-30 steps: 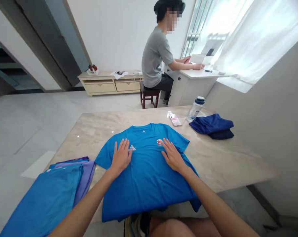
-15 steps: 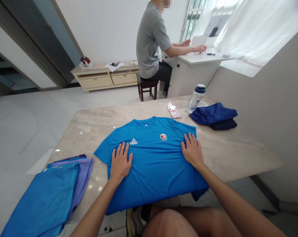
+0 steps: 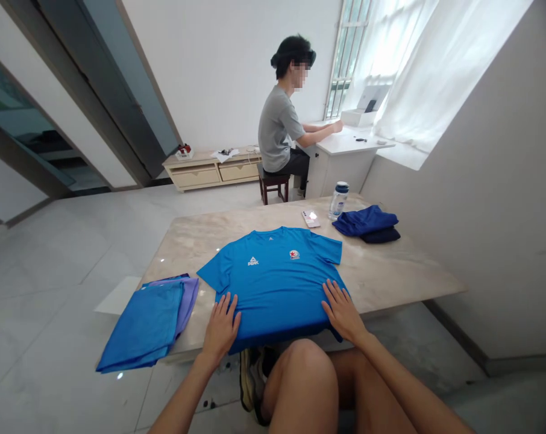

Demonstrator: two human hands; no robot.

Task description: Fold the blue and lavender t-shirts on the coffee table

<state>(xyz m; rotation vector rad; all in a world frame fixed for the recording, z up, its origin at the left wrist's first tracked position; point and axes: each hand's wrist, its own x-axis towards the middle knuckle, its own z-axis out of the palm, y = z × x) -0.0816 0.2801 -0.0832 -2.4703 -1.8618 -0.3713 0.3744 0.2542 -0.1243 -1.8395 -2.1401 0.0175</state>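
Note:
A blue PEAK T-shirt (image 3: 273, 280) lies flat and face up on a beige marble table (image 3: 381, 271), its hem hanging over the near edge. My left hand (image 3: 221, 328) rests on the shirt's lower left side at the table edge, fingers spread. My right hand (image 3: 343, 311) lies on the lower right side, fingers also apart. Neither hand grips the cloth. Left of the shirt, just beyond my left hand, sits a folded stack of blue and purple garments (image 3: 149, 319).
At the table's far end stand a phone (image 3: 310, 219), a water bottle (image 3: 338, 202) and folded navy clothes (image 3: 366, 223). A seated co-worker (image 3: 279, 129) works at a white desk (image 3: 345, 144) by the curtained window. My knees lie below the table edge.
Both hands have slid from the shirt's chest area down towards its hem and the near table edge. The view has tilted up and back, so the table looks smaller.

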